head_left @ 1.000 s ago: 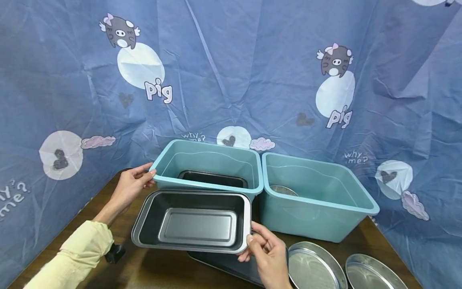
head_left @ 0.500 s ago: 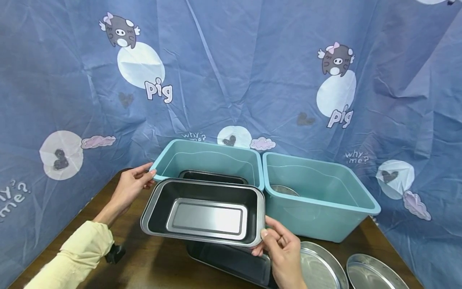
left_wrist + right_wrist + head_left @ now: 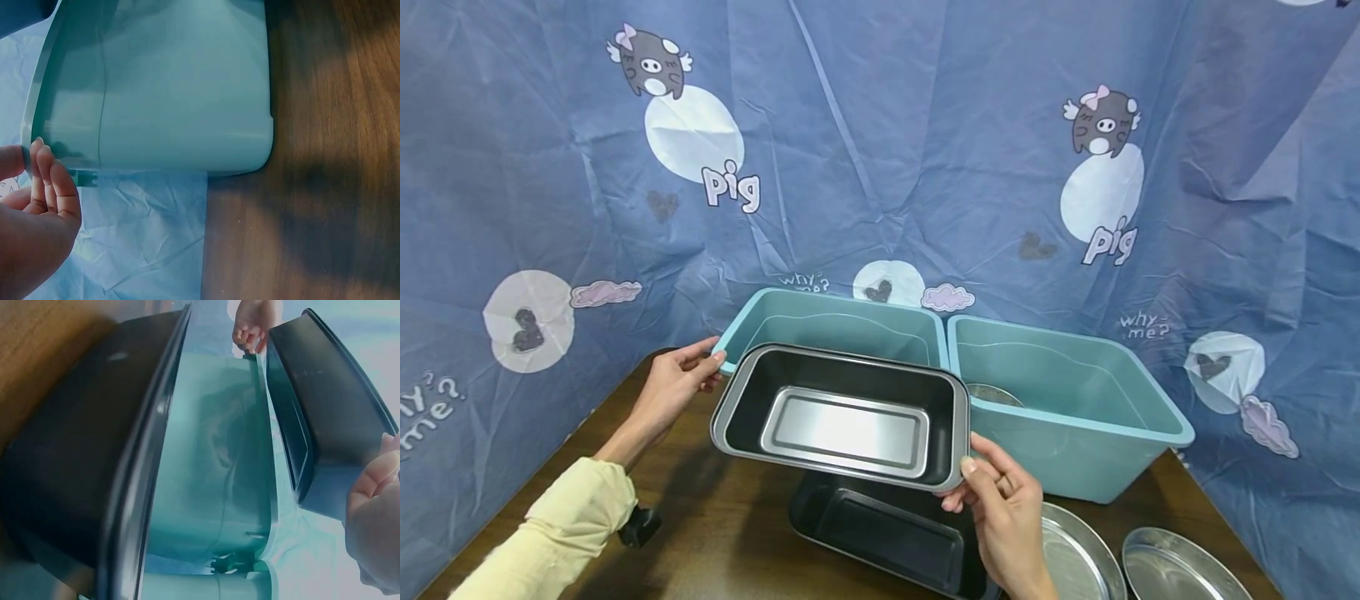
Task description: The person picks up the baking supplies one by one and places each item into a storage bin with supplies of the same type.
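My right hand [image 3: 1000, 508] pinches the near right corner of a dark loaf pan [image 3: 846, 417] and holds it in the air, tilted, over the front rim of the left teal tub [image 3: 820, 312]. The right wrist view shows the same pan [image 3: 319, 419] with my fingers [image 3: 375, 500] on its end. My left hand [image 3: 673, 383] grips the left tub's near left corner; in the left wrist view its fingers [image 3: 50, 181] curl on the tub's rim [image 3: 37, 119]. A second dark pan [image 3: 887, 533] lies on the table under the lifted one.
A second teal tub [image 3: 1067, 400] stands to the right with a round metal pan [image 3: 992, 393] inside. Two round metal pans [image 3: 1075, 558] [image 3: 1180, 571] lie on the brown table [image 3: 722, 533] at the front right. A blue printed cloth [image 3: 880, 150] hangs behind and at both sides.
The right hand has lifted the loaf pan up and toward the back right, over the left tub's front rim. The pan beneath is now uncovered. The left hand has stayed put.
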`<action>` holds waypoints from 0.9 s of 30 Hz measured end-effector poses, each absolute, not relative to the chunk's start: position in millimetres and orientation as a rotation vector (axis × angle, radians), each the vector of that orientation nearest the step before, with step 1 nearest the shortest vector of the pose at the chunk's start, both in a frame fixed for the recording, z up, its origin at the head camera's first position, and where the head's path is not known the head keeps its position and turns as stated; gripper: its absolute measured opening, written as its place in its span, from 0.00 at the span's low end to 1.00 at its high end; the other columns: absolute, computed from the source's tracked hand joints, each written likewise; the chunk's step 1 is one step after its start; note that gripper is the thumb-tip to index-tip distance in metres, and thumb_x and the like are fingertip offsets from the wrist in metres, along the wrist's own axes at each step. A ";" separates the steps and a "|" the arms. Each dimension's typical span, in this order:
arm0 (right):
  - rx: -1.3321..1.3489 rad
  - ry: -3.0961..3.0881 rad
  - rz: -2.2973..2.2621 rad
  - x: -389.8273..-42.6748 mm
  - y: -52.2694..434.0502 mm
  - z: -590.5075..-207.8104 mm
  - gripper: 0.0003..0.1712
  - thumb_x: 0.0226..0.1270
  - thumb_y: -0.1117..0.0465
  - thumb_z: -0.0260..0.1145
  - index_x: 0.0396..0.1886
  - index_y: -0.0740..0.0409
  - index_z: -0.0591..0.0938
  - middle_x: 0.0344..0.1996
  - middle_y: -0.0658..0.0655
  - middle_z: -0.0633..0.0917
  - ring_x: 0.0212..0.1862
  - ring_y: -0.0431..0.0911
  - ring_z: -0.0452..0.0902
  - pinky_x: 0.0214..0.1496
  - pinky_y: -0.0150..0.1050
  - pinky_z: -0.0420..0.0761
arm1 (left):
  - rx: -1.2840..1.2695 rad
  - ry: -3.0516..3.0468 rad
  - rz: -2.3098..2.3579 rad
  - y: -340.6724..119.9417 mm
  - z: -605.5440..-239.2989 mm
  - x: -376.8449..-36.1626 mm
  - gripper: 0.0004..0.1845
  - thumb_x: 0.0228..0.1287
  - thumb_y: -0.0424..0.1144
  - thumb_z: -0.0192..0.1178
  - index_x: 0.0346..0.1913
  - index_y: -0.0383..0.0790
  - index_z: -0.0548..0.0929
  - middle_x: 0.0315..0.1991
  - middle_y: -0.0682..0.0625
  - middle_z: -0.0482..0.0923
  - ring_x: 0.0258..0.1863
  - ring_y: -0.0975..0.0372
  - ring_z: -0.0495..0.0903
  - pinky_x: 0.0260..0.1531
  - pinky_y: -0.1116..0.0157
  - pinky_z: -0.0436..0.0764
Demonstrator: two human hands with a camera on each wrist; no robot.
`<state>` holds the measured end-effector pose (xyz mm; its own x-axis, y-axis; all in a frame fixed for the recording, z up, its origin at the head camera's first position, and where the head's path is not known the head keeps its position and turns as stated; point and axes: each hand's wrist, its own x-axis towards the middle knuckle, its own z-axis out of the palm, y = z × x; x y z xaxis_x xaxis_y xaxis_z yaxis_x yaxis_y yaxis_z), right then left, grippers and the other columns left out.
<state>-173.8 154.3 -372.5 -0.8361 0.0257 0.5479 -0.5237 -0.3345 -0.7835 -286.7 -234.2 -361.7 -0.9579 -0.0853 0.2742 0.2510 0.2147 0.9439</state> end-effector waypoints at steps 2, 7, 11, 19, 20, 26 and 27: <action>0.631 -1.556 2.222 -175.6 155.3 -370.4 0.19 0.73 0.82 0.53 0.56 0.67 0.81 0.28 0.57 0.88 0.21 0.41 0.82 0.26 0.29 0.81 | -0.156 -2.227 -1.808 -234.0 -361.5 -286.7 0.26 0.79 0.30 0.55 0.71 0.16 0.65 0.31 0.53 0.82 0.28 0.70 0.79 0.31 0.73 0.80; 0.616 -1.536 2.227 -181.0 158.3 -364.7 0.18 0.73 0.81 0.52 0.55 0.67 0.81 0.29 0.58 0.89 0.21 0.41 0.83 0.27 0.30 0.82 | -0.161 -2.228 -1.803 -233.4 -360.5 -284.8 0.27 0.79 0.31 0.55 0.71 0.16 0.65 0.30 0.55 0.81 0.28 0.71 0.79 0.32 0.73 0.80; 0.609 -1.523 2.237 -186.3 160.5 -360.6 0.17 0.74 0.80 0.52 0.55 0.68 0.81 0.30 0.59 0.89 0.21 0.41 0.82 0.27 0.29 0.82 | -0.170 -2.228 -1.796 -233.6 -360.2 -284.0 0.27 0.79 0.32 0.55 0.71 0.16 0.65 0.30 0.55 0.81 0.28 0.72 0.79 0.31 0.75 0.80; 0.581 -1.498 2.255 -196.8 161.3 -355.8 0.15 0.74 0.80 0.53 0.52 0.69 0.80 0.27 0.57 0.88 0.21 0.41 0.82 0.27 0.29 0.83 | -0.169 -2.226 -1.795 -233.1 -359.5 -283.7 0.27 0.79 0.33 0.55 0.71 0.16 0.65 0.31 0.53 0.81 0.29 0.69 0.80 0.32 0.74 0.80; 0.576 -1.493 2.261 -198.0 161.4 -355.6 0.15 0.74 0.80 0.53 0.52 0.69 0.80 0.27 0.57 0.88 0.21 0.41 0.81 0.28 0.30 0.83 | -0.167 -2.226 -1.796 -233.0 -359.6 -283.6 0.27 0.79 0.33 0.55 0.71 0.16 0.65 0.32 0.53 0.81 0.29 0.70 0.80 0.32 0.74 0.80; 0.529 -1.492 2.272 -203.9 160.4 -355.9 0.14 0.74 0.79 0.54 0.53 0.70 0.81 0.27 0.57 0.88 0.21 0.41 0.81 0.28 0.30 0.83 | -0.161 -2.232 -1.788 -232.9 -359.7 -283.3 0.27 0.79 0.33 0.55 0.71 0.17 0.65 0.32 0.51 0.81 0.29 0.71 0.79 0.32 0.74 0.80; 0.520 -1.495 2.271 -204.8 159.9 -356.0 0.15 0.74 0.79 0.54 0.53 0.71 0.81 0.27 0.58 0.88 0.21 0.41 0.81 0.28 0.30 0.83 | -0.159 -2.233 -1.785 -233.0 -359.9 -283.3 0.27 0.79 0.33 0.55 0.71 0.17 0.65 0.32 0.51 0.81 0.29 0.70 0.79 0.32 0.74 0.80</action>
<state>-204.8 159.9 -356.0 -0.8631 0.1031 0.4945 -0.4949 -0.3681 -0.7871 -283.3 -233.0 -359.9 -0.9554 -0.0863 0.2825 0.2565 0.2316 0.9384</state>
